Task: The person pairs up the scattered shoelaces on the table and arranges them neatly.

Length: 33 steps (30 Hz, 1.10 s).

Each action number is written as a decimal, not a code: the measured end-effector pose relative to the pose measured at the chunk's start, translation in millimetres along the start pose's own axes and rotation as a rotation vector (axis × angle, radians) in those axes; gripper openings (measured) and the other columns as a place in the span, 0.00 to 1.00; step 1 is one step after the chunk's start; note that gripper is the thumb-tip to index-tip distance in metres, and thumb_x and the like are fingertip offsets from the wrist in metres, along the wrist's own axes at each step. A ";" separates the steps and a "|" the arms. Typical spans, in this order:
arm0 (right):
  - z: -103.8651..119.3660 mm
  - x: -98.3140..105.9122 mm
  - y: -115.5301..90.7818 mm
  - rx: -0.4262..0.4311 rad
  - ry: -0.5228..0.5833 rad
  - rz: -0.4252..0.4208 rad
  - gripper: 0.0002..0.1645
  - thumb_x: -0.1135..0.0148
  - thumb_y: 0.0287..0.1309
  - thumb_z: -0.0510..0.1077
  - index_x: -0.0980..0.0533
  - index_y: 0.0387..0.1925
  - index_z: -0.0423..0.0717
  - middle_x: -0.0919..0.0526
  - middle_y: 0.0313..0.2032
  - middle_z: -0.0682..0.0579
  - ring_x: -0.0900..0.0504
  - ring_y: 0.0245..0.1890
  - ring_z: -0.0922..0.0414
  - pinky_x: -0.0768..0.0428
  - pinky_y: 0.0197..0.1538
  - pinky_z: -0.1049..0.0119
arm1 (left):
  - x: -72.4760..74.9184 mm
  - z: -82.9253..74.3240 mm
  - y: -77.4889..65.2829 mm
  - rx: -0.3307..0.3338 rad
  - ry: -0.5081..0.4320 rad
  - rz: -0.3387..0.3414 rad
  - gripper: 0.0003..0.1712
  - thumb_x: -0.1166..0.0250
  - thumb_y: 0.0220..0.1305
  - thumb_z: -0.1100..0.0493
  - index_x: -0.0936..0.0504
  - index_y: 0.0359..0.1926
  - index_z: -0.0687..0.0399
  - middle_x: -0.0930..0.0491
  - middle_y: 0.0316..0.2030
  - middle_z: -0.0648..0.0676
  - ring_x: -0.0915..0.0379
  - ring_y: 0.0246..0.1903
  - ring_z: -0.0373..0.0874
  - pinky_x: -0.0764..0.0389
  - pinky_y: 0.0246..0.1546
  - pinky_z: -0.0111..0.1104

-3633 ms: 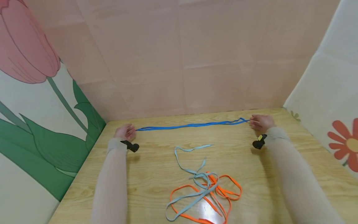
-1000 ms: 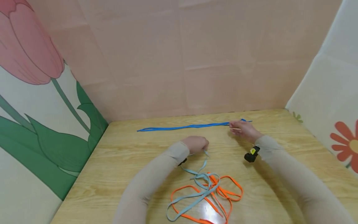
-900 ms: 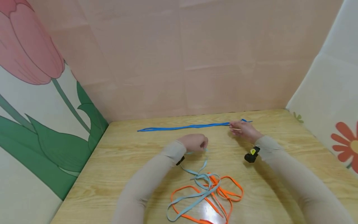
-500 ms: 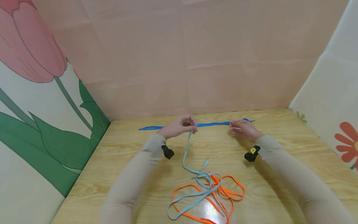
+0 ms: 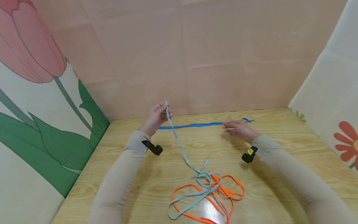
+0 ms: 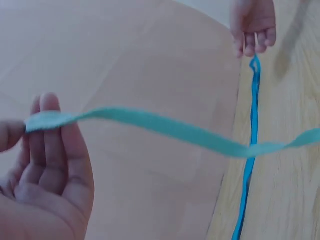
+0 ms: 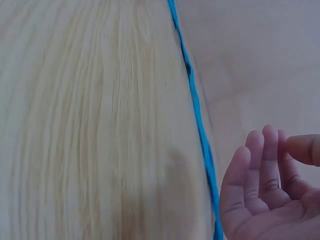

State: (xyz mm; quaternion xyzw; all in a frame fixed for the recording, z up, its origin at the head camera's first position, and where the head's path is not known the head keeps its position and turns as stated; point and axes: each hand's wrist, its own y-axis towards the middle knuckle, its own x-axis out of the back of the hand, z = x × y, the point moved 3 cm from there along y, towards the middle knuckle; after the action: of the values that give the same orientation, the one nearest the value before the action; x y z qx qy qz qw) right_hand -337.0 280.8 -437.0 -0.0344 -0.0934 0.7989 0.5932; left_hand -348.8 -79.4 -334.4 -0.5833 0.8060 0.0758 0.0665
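My left hand (image 5: 155, 118) pinches one end of a light blue-green shoelace (image 5: 179, 143) between thumb and fingers, raised above the back of the table. From there the lace slants down to its loose coils near the front; in the left wrist view the pinched lace (image 6: 165, 127) stretches across to the right. A blue shoelace (image 5: 195, 125) lies folded lengthwise in a line along the table's back edge. Close to its right part hovers my right hand (image 5: 240, 129), fingers loosely bent; the right wrist view shows this hand (image 7: 270, 195) holding nothing beside the blue lace (image 7: 197, 110).
An orange shoelace (image 5: 233, 199) lies in loops at the front middle of the wooden table (image 5: 145, 193), tangled with the coils of the light blue-green one. A pink backdrop (image 5: 179, 62) stands behind the table, with flower-printed panels on both sides.
My left hand left the blue lace's left end, picked up the light blue-green lace's end and lifted it back and left. My right hand moved left from the blue lace's right end.
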 end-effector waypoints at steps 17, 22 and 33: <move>13.5 -136.0 -39.9 0.147 -0.758 0.501 0.08 0.40 0.64 0.44 0.23 0.41 0.44 0.19 0.35 0.52 0.24 0.34 0.59 0.23 0.38 0.64 | 8.6 13.4 2.5 0.116 -0.194 -0.140 0.08 0.49 0.74 0.57 0.26 0.39 0.54 0.22 0.26 0.48 0.24 0.28 0.40 0.20 0.38 0.30; 13.1 -157.3 -61.7 0.235 -1.157 0.521 0.09 0.31 0.55 0.46 0.25 0.29 0.57 0.24 0.26 0.66 0.28 0.27 0.68 0.26 0.34 0.72 | 2.6 16.6 5.7 0.125 -0.186 -0.111 0.08 0.48 0.74 0.56 0.25 0.41 0.54 0.21 0.27 0.48 0.24 0.29 0.40 0.20 0.38 0.30; 23.4 -150.7 -54.9 0.314 -0.894 0.520 0.04 0.35 0.59 0.40 0.24 0.33 0.50 0.21 0.29 0.60 0.24 0.28 0.64 0.25 0.33 0.71 | 9.0 18.1 1.9 0.127 -0.181 -0.127 0.09 0.48 0.75 0.56 0.25 0.43 0.55 0.21 0.28 0.48 0.24 0.29 0.40 0.19 0.40 0.32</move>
State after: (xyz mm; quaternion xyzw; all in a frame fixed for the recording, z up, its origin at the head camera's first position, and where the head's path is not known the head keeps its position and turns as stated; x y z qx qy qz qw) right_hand -244.9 149.8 -412.0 0.3759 -0.2044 0.8605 0.2765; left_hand -353.1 -83.6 -353.8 -0.6187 0.7612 0.0723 0.1804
